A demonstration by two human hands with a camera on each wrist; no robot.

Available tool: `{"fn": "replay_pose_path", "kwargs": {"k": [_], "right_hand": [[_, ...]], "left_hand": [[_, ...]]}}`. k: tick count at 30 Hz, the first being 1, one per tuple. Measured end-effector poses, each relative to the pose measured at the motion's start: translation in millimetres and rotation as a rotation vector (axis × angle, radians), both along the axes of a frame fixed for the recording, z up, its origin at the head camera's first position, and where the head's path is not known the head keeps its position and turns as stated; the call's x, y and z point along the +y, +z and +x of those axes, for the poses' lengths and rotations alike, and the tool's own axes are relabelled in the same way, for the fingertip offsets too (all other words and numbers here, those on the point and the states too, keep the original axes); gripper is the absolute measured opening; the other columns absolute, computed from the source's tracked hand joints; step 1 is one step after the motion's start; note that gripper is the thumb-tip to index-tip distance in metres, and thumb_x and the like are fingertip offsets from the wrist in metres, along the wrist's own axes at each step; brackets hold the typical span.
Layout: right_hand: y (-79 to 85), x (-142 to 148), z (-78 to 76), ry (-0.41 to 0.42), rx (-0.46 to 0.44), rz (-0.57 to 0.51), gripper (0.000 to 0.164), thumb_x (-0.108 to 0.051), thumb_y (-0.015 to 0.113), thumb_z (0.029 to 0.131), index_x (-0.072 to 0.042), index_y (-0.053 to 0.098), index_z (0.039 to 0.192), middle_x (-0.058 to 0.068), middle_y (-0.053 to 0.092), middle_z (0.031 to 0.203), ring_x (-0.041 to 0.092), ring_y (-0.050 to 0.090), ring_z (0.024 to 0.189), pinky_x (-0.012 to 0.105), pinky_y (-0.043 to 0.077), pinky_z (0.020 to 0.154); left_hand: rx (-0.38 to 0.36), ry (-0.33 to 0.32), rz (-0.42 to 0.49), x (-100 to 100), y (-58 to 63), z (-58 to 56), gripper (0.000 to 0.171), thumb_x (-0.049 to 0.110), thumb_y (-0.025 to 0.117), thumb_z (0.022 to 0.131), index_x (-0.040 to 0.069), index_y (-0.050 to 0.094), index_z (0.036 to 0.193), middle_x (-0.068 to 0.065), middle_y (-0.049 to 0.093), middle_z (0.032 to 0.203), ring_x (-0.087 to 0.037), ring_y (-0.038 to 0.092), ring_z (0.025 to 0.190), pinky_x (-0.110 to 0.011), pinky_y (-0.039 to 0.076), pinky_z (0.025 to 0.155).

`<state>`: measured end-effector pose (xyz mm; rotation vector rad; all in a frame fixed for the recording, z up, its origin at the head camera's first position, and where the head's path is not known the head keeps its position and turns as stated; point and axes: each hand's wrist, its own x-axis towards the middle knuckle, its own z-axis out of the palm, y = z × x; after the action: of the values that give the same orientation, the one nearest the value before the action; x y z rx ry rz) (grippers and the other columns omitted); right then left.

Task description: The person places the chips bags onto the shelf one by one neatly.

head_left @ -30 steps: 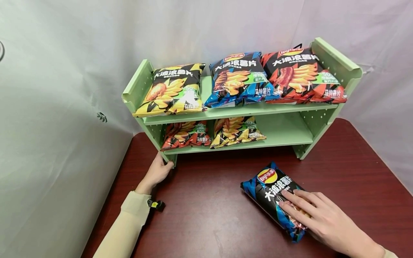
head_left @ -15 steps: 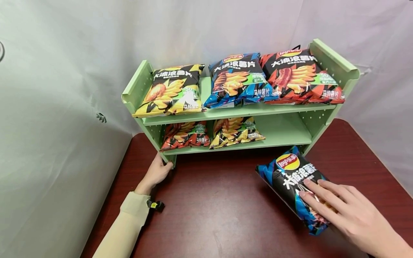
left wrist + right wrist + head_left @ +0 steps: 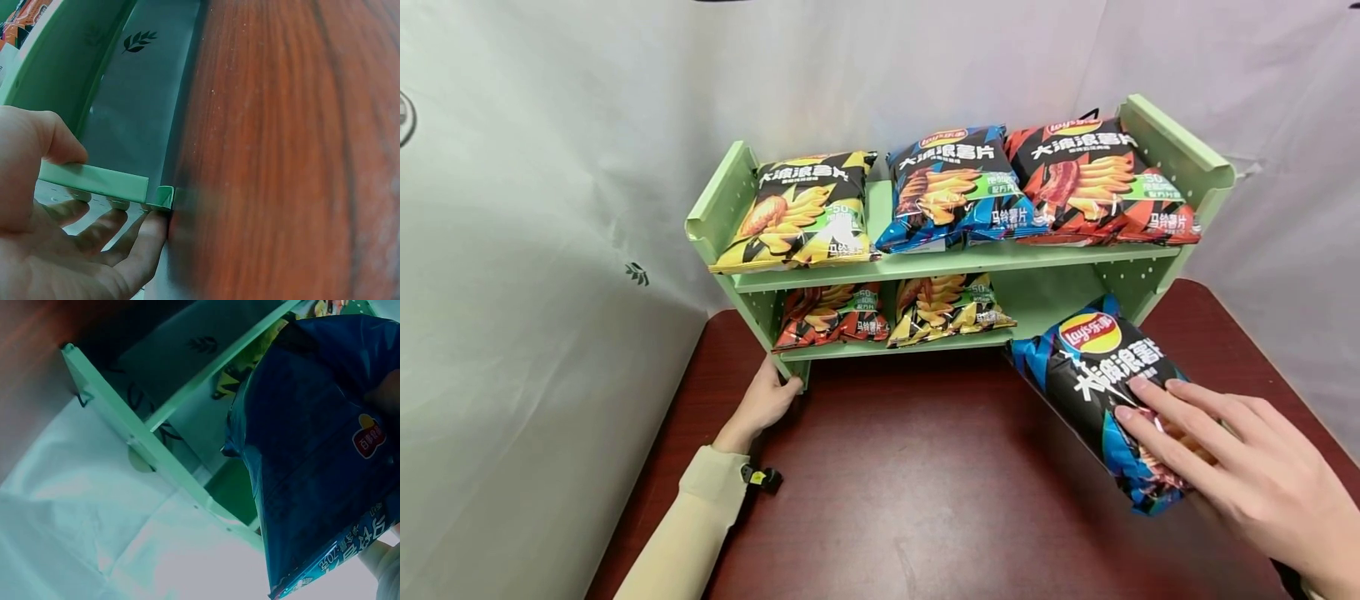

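Observation:
A blue and black bag of chips (image 3: 1112,375) hangs tilted above the table, in front of the lower right of the green shelf rack (image 3: 955,265). My right hand (image 3: 1240,458) holds it by its near right side, fingers spread over the printed front. The thumb is out of sight in the head view; the right wrist view shows the back of the blue bag (image 3: 319,437). At the rack's lower left, my left hand (image 3: 765,398) grips the upright's foot. In the left wrist view its thumb presses one side of the green edge (image 3: 103,181), with fingers behind.
On the top shelf lie a yellow bag (image 3: 805,208), a blue bag (image 3: 958,187) and a red bag (image 3: 1093,183). Below are a smaller-looking red bag (image 3: 835,312) and a yellow bag (image 3: 947,308) at left and middle. Pale curtains (image 3: 565,167) surround the dark red table (image 3: 887,500).
My right hand has lifted the blue bag off the table and carried it right and forward, up to the rack's lower right. The left hand has stayed on the upright.

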<state>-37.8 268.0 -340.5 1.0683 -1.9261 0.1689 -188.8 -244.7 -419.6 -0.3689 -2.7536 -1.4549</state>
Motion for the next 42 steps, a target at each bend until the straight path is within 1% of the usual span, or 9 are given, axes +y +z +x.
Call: {"fn": "replay_pose_path", "kwargs": {"k": [3, 5, 11, 17, 19, 24, 27, 37, 42], "right_hand": [[4.5, -3, -7.1, 0.002, 0.049, -0.029, 0.032, -0.016, 0.041, 0.103, -0.009, 0.069, 0.118, 0.018, 0.067, 0.119, 0.041, 0.062, 0.090, 0.044, 0.037, 0.066], [7.4, -4, -11.4, -0.011, 0.064, -0.040, 0.032, -0.018, 0.042, 0.103, -0.009, 0.070, 0.117, 0.017, 0.067, 0.119, 0.040, 0.062, 0.090, 0.044, 0.037, 0.066], [17.8, -8, -22.8, -0.045, 0.084, -0.068, 0.033, -0.022, 0.043, 0.103, -0.009, 0.070, 0.118, 0.018, 0.067, 0.120, 0.041, 0.061, 0.089, 0.046, 0.038, 0.066], [25.7, -11, -30.8, -0.081, 0.079, -0.088, 0.035, -0.025, 0.042, 0.104, -0.008, 0.069, 0.118, 0.019, 0.067, 0.118, 0.044, 0.059, 0.091, 0.049, 0.037, 0.063], [26.6, -11, -34.5, -0.093, 0.070, -0.093, 0.035, -0.025, 0.042, 0.104, -0.008, 0.069, 0.118, 0.019, 0.067, 0.118, 0.044, 0.059, 0.093, 0.050, 0.037, 0.064], [24.0, -11, -49.3, -0.119, 0.076, -0.100, 0.034, -0.024, 0.042, 0.103, -0.010, 0.069, 0.119, 0.017, 0.067, 0.119, 0.044, 0.059, 0.094, 0.051, 0.038, 0.063], [21.5, -12, -59.9, -0.132, 0.074, -0.095, 0.035, -0.023, 0.042, 0.101, -0.010, 0.069, 0.120, 0.016, 0.066, 0.121, 0.044, 0.059, 0.095, 0.052, 0.038, 0.063], [12.3, -12, -95.3, -0.168, 0.056, -0.044, 0.041, -0.025, 0.042, 0.095, -0.011, 0.065, 0.126, 0.017, 0.064, 0.124, 0.044, 0.059, 0.095, 0.053, 0.038, 0.062], [6.0, -8, -110.0, -0.215, 0.046, 0.002, 0.044, -0.027, 0.040, 0.095, -0.013, 0.062, 0.130, 0.018, 0.063, 0.125, 0.044, 0.058, 0.098, 0.053, 0.039, 0.060]], "left_hand": [[-0.006, -0.002, 0.000, -1, -0.4, 0.0, 0.071, -0.001, 0.052, 0.092, 0.008, 0.018, 0.153, -0.019, 0.030, 0.154, -0.027, 0.034, 0.133, -0.048, 0.030, 0.106], [-0.008, -0.003, -0.005, -1, -1.0, -0.4, 0.071, -0.001, 0.052, 0.092, 0.008, 0.017, 0.154, -0.019, 0.029, 0.154, -0.027, 0.034, 0.133, -0.048, 0.031, 0.105], [-0.001, -0.008, -0.003, -1, -1.6, -2.2, 0.072, -0.002, 0.052, 0.092, 0.008, 0.018, 0.154, -0.018, 0.031, 0.153, -0.027, 0.037, 0.129, -0.046, 0.032, 0.102], [0.041, -0.034, 0.007, -1, -2.4, -5.7, 0.079, -0.005, 0.052, 0.089, 0.013, 0.014, 0.156, -0.014, 0.026, 0.157, -0.028, 0.031, 0.138, -0.052, 0.029, 0.106], [0.037, -0.028, 0.006, -1, -2.7, -5.4, 0.078, -0.005, 0.052, 0.089, 0.014, 0.015, 0.155, -0.013, 0.027, 0.156, -0.027, 0.032, 0.136, -0.050, 0.030, 0.106], [0.019, -0.004, -0.002, -2, -3.3, -3.5, 0.070, -0.004, 0.052, 0.091, 0.009, 0.022, 0.152, -0.015, 0.034, 0.152, -0.023, 0.038, 0.126, -0.042, 0.032, 0.101], [0.020, 0.000, -0.009, -2, -2.8, -3.0, 0.069, -0.003, 0.053, 0.091, 0.008, 0.022, 0.152, -0.015, 0.034, 0.152, -0.022, 0.037, 0.127, -0.041, 0.032, 0.101], [0.000, -0.003, 0.000, -3, -2.6, -3.4, 0.072, -0.001, 0.053, 0.091, 0.009, 0.018, 0.153, -0.016, 0.031, 0.154, -0.024, 0.037, 0.129, -0.045, 0.032, 0.103], [0.019, -0.032, 0.022, -3, -3.2, -6.2, 0.077, -0.003, 0.053, 0.090, 0.011, 0.015, 0.155, -0.013, 0.027, 0.156, -0.025, 0.033, 0.136, -0.050, 0.030, 0.107]]}}
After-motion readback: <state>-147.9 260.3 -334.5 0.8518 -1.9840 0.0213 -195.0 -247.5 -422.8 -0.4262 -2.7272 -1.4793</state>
